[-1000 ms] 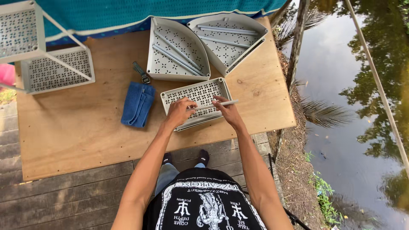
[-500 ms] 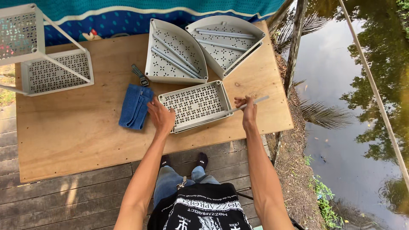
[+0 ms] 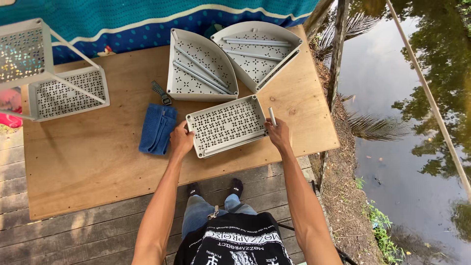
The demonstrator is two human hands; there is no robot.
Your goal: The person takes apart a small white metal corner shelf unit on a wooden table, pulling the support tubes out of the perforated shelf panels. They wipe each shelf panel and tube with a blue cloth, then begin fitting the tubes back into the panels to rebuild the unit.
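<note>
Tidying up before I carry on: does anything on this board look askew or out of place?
The rectangular tray between both hands lies skewed to the board's edge. A watch lies loose by the blue cloth. Nothing looks spilled or broken.

Outdoor work area beside water. A plywood table rests on a weathered plank deck. At the right, an earth bank drops to a still pond reflecting trees. Palm fronds overhang the water.
</note>
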